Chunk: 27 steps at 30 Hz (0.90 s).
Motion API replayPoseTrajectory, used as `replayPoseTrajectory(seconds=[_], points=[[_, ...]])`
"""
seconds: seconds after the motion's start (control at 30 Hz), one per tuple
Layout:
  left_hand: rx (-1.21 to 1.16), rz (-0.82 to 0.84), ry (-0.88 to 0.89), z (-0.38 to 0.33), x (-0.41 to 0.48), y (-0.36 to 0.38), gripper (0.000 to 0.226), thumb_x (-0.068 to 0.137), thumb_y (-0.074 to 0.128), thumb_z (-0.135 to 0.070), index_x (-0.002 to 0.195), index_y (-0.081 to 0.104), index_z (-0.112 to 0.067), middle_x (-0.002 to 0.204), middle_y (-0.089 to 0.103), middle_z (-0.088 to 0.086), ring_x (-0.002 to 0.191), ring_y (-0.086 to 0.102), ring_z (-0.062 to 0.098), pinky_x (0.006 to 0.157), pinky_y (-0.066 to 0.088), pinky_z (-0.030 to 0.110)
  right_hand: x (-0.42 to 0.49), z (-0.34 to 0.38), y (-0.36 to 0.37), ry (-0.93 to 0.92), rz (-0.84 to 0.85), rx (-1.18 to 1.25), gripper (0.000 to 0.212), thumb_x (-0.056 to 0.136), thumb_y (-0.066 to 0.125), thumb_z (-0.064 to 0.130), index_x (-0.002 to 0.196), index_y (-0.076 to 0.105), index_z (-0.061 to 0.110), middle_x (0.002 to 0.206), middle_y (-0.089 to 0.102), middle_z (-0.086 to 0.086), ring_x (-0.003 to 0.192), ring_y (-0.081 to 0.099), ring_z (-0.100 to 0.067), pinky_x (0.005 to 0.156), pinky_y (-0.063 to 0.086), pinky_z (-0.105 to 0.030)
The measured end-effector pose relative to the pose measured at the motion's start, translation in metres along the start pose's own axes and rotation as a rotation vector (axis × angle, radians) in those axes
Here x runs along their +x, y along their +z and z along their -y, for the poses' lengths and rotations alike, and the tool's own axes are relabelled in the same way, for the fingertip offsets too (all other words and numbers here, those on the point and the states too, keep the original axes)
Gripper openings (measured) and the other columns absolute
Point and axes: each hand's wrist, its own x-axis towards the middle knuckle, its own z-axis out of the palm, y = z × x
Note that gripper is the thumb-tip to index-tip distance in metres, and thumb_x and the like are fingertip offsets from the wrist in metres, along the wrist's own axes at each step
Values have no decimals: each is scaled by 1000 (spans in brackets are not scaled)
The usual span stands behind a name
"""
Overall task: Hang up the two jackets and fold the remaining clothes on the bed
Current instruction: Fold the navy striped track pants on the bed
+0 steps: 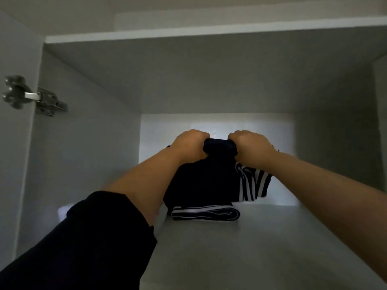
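Both arms are stretched forward and up, left hand (191, 144) and right hand (250, 146) side by side, fingers curled tight, each gripping the dark folded fabric bundle (205, 178).

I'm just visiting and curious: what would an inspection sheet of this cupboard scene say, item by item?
Surface: pale cupboard shelf, dimly lit, brighter at the back.
Job's things: dark folded garment held up over the shelf; a striped black-and-white piece hangs at its right side; a folded dark piece with white bands lies on the shelf beneath.
Clutter: a pale object at the shelf's left edge, too hidden to identify.
Grippers: left hand and right hand both grip the dark garment's top edge, fingers curled.
Cables: nothing seen.
Surroundings: metal door hinge on the left wall; another shelf board overhead.
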Motion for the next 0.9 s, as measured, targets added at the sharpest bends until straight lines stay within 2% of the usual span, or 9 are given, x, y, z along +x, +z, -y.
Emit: replayPoseTrajectory(seconds=[0.13,0.23,0.4,0.5,0.57,0.63,0.7,0.8,0.9], points=[[272,-205,86,28,41,35,12,79,57,-10,90,55,-10,87,55,5,72,49,21,58,33,31,36,-22,55,-186,-449,-200,31,50,72,-10,75,58,1,70,54,-14,59,51,-29,47,30,-28],[352,-203,117,51,46,84,23,76,58,-5,99,55,-7,95,57,9,83,54,27,59,29,32,47,-19,110,-182,-529,-149,39,39,78,-8,72,60,1,67,54,-13,56,51,-27,50,32,-29],[426,342,89,67,-1,219,27,93,49,-15,119,47,-12,115,55,12,102,55,30,69,36,36,2,14,238,-280,125,-101,43,73,70,14,114,56,8,115,56,-14,104,54,-26,80,41,-34],[366,475,84,77,-7,248,33,90,58,-24,119,47,-10,114,53,12,102,53,29,68,35,34,-6,18,263,-211,180,13,50,58,82,15,104,63,9,103,61,-10,91,59,-21,63,45,-28],[249,532,42,82,4,240,29,87,60,-29,109,55,-11,107,59,9,97,57,27,71,37,31,3,13,263,-245,302,103,37,79,65,13,114,54,11,115,52,-9,104,50,-21,75,42,-32],[-41,708,-146,87,19,230,34,84,62,-42,105,62,-15,104,63,3,96,59,22,78,43,28,17,3,256,-183,552,414,12,86,61,24,94,57,15,98,55,-2,92,51,-16,74,42,-28],[-368,853,-379,91,33,218,42,88,51,-51,106,65,-16,103,62,2,87,58,17,77,45,27,32,-9,245,-21,734,798,23,89,58,43,79,61,23,80,61,7,74,56,-7,69,42,-20],[-717,499,-625,102,59,222,41,99,33,-27,103,66,-4,105,65,18,90,61,29,66,43,24,62,-23,248,289,492,1057,40,97,43,41,87,68,11,92,69,-7,85,64,-19,70,45,-22],[-158,313,-515,112,68,254,39,99,30,-24,126,55,-9,136,51,14,122,48,33,100,40,37,79,-15,278,321,320,702,36,98,37,30,90,61,4,110,61,-18,104,56,-33,85,43,-36]])
